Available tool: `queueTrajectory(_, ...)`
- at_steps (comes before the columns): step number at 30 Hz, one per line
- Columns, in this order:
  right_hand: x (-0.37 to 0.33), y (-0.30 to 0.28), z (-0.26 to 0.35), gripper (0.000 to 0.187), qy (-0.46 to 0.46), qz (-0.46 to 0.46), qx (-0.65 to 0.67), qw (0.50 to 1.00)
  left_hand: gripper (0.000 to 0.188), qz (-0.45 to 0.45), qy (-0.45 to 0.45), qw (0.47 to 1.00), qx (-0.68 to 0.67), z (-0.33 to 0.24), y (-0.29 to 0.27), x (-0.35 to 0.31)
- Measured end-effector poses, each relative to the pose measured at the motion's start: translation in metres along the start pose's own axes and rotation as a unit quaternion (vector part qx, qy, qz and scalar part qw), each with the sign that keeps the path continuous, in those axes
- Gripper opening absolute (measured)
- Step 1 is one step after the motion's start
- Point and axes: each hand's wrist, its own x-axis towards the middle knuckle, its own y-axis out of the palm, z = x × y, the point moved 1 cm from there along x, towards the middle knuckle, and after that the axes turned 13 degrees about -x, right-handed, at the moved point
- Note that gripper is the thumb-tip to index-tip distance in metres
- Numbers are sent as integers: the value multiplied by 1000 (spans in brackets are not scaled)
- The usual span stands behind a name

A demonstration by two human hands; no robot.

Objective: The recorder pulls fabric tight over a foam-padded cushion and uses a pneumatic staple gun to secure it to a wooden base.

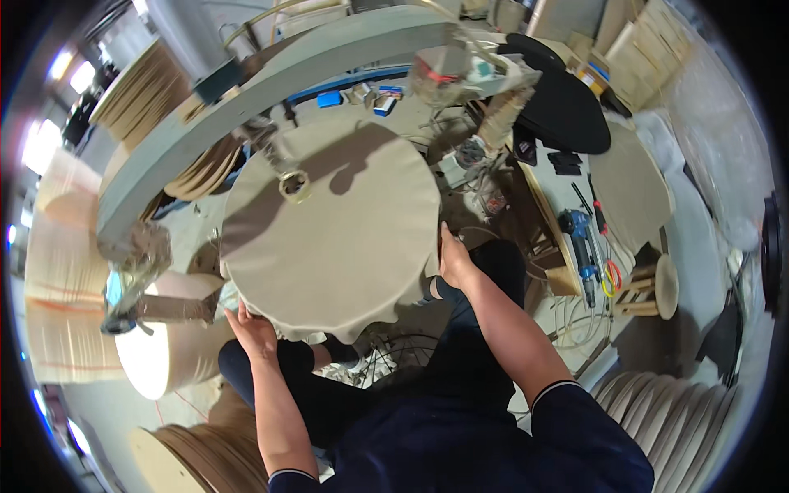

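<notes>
A large round panel point(353, 238) covered in beige fabric lies level in front of me, the loose cloth edge hanging in ruffles around its near rim. My left hand point(256, 335) grips its near-left edge, thumb and fingers at the ruffled cloth. My right hand point(454, 261) holds the right edge, with the fingers pointing up along the rim and partly hidden by it. Above the panel hangs a metal tool head with a ring-shaped end point(294, 186), fixed below a curved grey machine arm point(271, 74). What supports the panel underneath is hidden.
At right, a bench holds a blue power tool point(580, 238), a red-handled screwdriver point(598, 218) and yellow-handled scissors point(611, 278). Black round pieces point(567, 107) lie beyond. Stacked discs stand lower left point(177, 460) and lower right point(657, 419). A plastic-wrapped roll point(66, 263) is at left.
</notes>
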Motion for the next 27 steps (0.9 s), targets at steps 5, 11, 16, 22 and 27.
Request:
queueTrajectory(5,-32,9,29,64,25,13,14,1000,67,-82,-30,991,98,10,28,-31)
queueTrajectory(11,-34,14,48,59,-8,23,84,996,70,-53,-28,993,101,11,8,-30)
queueTrajectory(16,-21,14,48,50,18,-34,85,996,57,-15,-45,995,88,26,29,-48)
queueTrajectory(22,-38,30,64,41,16,-14,155,988,50,-28,-61,996,50,16,33,-51)
queueTrajectory(27,-24,15,50,33,-17,-33,125,992,44,-11,-57,995,85,21,10,-35)
